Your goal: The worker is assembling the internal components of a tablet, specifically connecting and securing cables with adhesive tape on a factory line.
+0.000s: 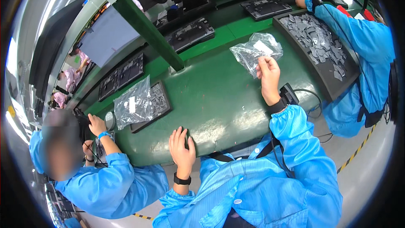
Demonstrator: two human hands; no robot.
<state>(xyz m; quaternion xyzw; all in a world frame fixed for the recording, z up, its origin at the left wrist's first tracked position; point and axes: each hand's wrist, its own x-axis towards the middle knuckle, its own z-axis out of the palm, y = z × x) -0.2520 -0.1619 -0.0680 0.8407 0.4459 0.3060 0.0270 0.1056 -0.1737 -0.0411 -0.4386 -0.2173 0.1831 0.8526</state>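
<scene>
A clear plastic bag [247, 52] with a white label and small dark pieces inside lies on the green bench [202, 97], ahead and to the right. Over its near side is my right hand [269, 78], thumb and fingers pinched together. Whatever is between those fingertips is too small or hidden to make out. My left hand [181, 148] rests palm down on the bench's near edge, fingers stretched out, holding nothing. Black bands circle both wrists, and a cable runs from the right one.
A dark tray [318, 74] of grey pieces stands at right beside a co-worker's blue sleeve [358, 33]. At left, another bag [133, 105] overlaps a smaller tray [154, 116] near a second co-worker [114, 181]. A green post [149, 27] rises behind; flat dark panels [190, 33] line the far side.
</scene>
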